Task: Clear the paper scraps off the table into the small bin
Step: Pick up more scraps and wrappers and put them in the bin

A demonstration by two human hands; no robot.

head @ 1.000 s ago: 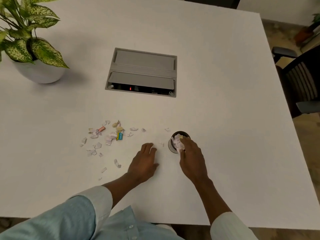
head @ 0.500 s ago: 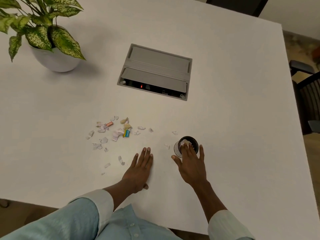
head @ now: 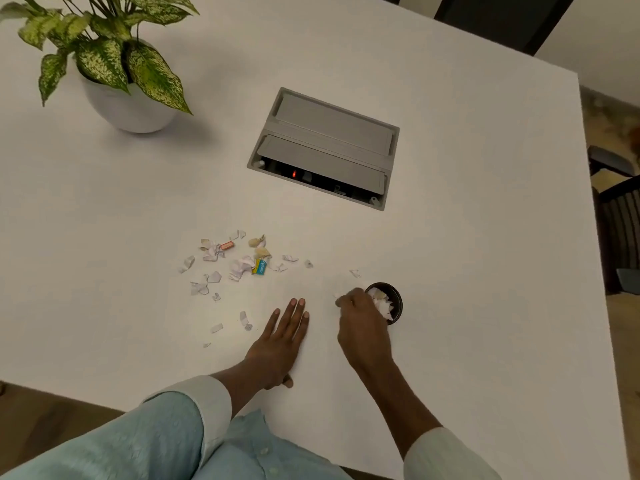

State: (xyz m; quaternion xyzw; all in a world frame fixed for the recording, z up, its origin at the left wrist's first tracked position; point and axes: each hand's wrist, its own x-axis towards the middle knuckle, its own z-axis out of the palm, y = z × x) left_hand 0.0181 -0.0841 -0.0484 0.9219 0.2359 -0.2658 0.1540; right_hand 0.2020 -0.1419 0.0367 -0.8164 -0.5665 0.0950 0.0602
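The paper scraps (head: 239,268) lie in a loose scatter on the white tabletop (head: 485,237), mostly ahead and to the left of both my hands, with a few stragglers nearer: two or three pieces just left of my left hand (head: 278,344), one small bit (head: 355,273) beyond my right hand (head: 360,323), up and left of the bin. The small bin (head: 396,299), a dark round cup, stands just to the right of my right hand and already holds white crumpled paper. My right hand is curled, fingertips pinched together on what looks like a tiny white scrap (head: 337,297) at the bin's left side; I judge it a grip, though the piece is very small. My left hand lies flat and open, palm down, fingers together and pointing away from me, holding nothing. The scatter runs roughly left to right, its near end toward the bin, so the main heap sits closer to my left hand, while the bin is on my right; I judge that the coming move is either to sweep the heap rightward with the left hand or to carry pinches across. Among the scraps is a yellow-and-blue wrapper (head: 260,266) with white lettering I cannot read, and a small orange-pink piece (head: 227,245). Farther off are the grey cable box (head: 329,133) set into the tabletop, a red light showing, and a potted plant (head: 117,71) at far left.
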